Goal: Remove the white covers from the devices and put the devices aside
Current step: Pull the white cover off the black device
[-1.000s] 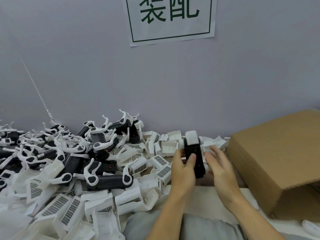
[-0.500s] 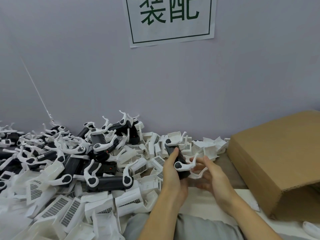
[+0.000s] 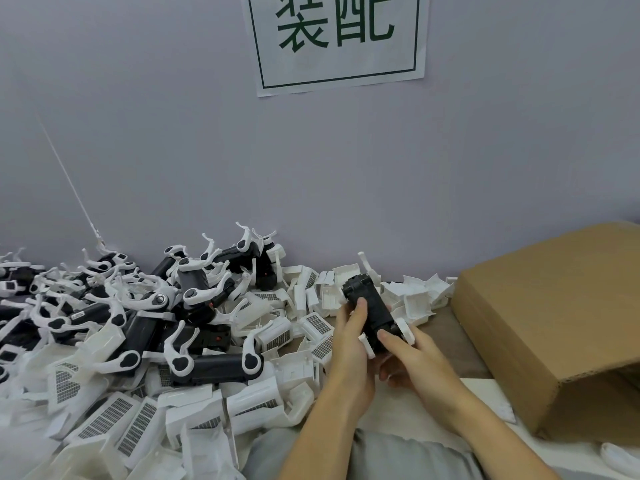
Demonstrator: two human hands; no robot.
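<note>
2 hands are seen in the head view: the left hand (image 3: 349,336) and right hand (image 3: 412,355) are both curled around 1 black device (image 3: 372,311), held above the table edge (image 3: 446,327). The device should be steadied while any cover is pulled off squarely. Whether a white cover remains is hidden by the fingers.

left of cardboard box (image 3: 554,327): bare table strip (image 3: 446,327), open lane toward wall (image 3: 346,168) | further left of box: heaped white covers (image 3: 263,403) and black devices (image 3: 207,368) block the surface | beyond strip: loose covers against wall | right of box: probably tight, view cut off
</note>
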